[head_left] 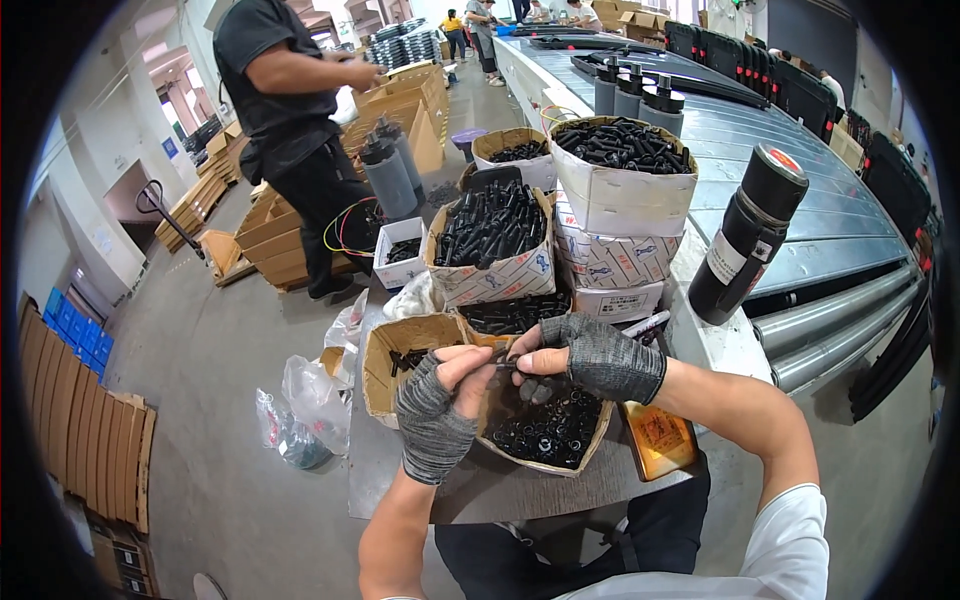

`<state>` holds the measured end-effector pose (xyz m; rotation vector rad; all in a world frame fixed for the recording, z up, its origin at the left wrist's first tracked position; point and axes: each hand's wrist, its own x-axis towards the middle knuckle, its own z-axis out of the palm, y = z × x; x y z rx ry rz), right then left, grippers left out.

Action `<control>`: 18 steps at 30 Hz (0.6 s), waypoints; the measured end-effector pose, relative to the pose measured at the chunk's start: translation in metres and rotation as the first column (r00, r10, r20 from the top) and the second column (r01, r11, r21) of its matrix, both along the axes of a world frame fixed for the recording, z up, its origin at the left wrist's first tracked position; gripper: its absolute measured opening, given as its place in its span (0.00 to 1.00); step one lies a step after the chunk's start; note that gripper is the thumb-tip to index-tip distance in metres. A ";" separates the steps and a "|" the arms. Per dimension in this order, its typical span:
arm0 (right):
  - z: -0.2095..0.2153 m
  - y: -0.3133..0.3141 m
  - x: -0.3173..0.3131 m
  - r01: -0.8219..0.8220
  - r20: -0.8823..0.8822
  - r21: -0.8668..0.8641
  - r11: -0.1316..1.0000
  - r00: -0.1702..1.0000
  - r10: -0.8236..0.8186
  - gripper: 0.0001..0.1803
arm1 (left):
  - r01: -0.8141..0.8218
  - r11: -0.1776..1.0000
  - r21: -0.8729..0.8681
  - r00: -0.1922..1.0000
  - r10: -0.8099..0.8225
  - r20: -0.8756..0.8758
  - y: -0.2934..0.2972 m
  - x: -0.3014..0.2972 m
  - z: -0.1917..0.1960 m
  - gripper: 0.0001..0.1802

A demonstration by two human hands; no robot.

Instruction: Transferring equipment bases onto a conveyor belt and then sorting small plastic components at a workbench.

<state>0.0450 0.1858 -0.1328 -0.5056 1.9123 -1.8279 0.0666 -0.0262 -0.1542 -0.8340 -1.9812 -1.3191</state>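
Hands, left [437,405] and right [590,355], pinch what seems 1 small part [505,366] together over a box [545,430] of black rings.

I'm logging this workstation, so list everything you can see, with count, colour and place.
boxes of black parts: several, white and brown cardboard, stacked ahead on the bench
tray of black rings: one, brown, under the hands
black bottle: one, red cap, right on the conveyor edge
orange tin: one, right of the tray
plastic bags: several, clear, floor at left
flat cardboard: stack, brown, far left
co-worker: one, black clothes, standing upper left
left hand: grey fingerless glove, pinching a small part
right hand: grey glove, meeting the left
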 end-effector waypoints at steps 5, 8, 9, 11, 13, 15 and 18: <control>-0.005 0.001 0.004 0.051 0.196 -0.218 0.975 0.981 -0.008 0.19 | -0.055 0.999 0.002 0.997 0.055 -0.054 0.005 0.000 -0.002 0.10; -0.005 -0.002 0.007 0.061 0.244 -0.299 0.952 0.970 0.014 0.19 | -0.045 0.998 0.049 0.997 0.048 -0.056 0.007 -0.001 -0.005 0.10; -0.005 -0.002 0.007 0.075 0.259 -0.322 0.944 0.966 0.012 0.19 | -0.047 0.997 0.060 0.998 0.050 -0.048 0.009 0.000 -0.006 0.10; -0.008 0.000 0.004 0.064 0.254 -0.321 0.945 0.967 0.020 0.19 | -0.048 0.996 0.068 0.998 0.051 -0.040 0.012 0.002 -0.007 0.10; -0.007 0.002 0.005 0.054 0.249 -0.319 0.946 0.968 0.029 0.19 | -0.072 0.993 0.093 0.997 0.074 -0.017 0.015 0.005 -0.005 0.10; -0.003 0.000 0.007 0.089 0.234 -0.295 0.951 0.972 -0.019 0.20 | -0.089 0.992 0.091 0.995 0.092 -0.030 0.015 0.004 -0.007 0.10; -0.002 -0.006 0.008 0.096 0.228 -0.326 0.941 0.973 -0.020 0.19 | -0.116 0.983 0.140 0.993 0.113 0.027 0.012 0.005 -0.011 0.10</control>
